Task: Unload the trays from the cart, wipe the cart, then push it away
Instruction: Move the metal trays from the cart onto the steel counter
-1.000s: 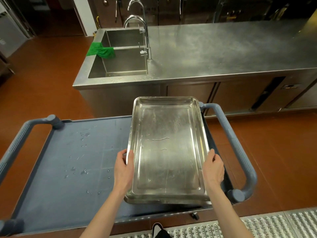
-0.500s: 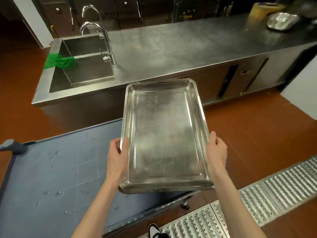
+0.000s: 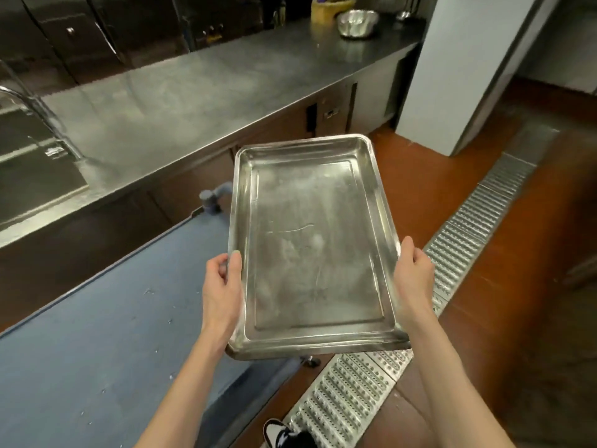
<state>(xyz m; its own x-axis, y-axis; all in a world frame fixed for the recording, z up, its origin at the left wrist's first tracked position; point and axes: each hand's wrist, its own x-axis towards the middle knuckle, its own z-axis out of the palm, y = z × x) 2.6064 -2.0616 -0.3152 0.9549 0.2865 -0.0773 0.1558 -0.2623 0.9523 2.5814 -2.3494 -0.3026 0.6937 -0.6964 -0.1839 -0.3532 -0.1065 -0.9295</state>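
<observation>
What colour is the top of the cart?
Blue-grey, a flat matte surface flecked with small droplets; the head view shows it best.

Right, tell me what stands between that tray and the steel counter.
Nothing visible does. The tray, held by the left hand and right hand, is off the cart; the nearest stretch of counter is bare.

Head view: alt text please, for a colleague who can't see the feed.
Two bare hands, left hand and right hand, hold an empty steel tray by its long sides above the blue cart. A long steel counter runs behind, with a metal bowl at its far end.
</observation>
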